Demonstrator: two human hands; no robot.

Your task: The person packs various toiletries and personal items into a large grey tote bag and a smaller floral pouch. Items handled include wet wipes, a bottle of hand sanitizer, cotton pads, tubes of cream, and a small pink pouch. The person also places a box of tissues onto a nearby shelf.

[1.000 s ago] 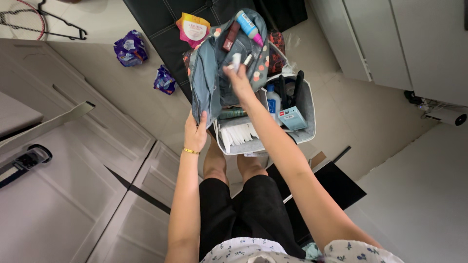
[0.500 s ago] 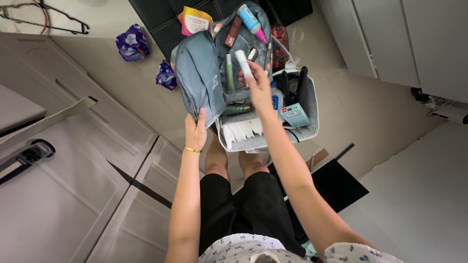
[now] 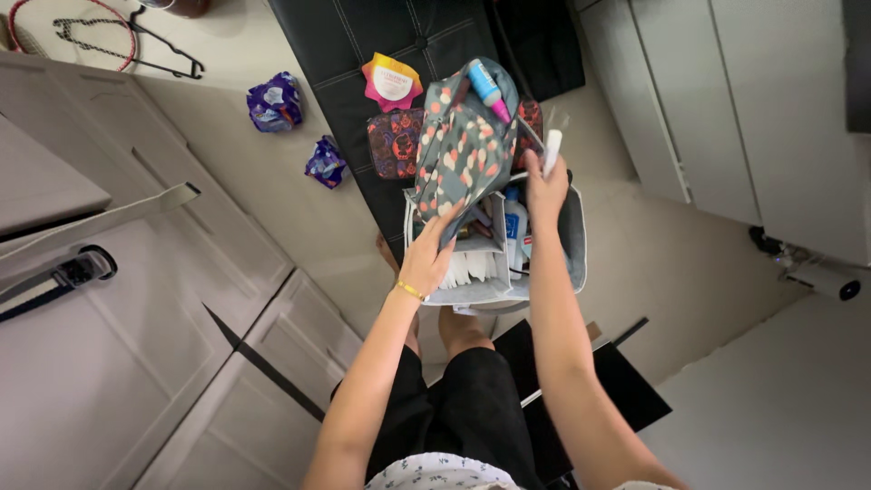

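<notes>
Patterned pouch (image 3: 463, 145) gripped by left hand (image 3: 428, 259) over grey bin (image 3: 573, 245); white tube (image 3: 551, 151) pinched in right hand (image 3: 544, 186) at three o'clock.

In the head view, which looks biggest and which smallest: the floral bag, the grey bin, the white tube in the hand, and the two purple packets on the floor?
1. Grey bin
2. Floral bag, nearly as big; it hangs nearer the camera, so the order is unsure
3. Purple packets and, which look much alike
4. White tube in the right hand
</notes>
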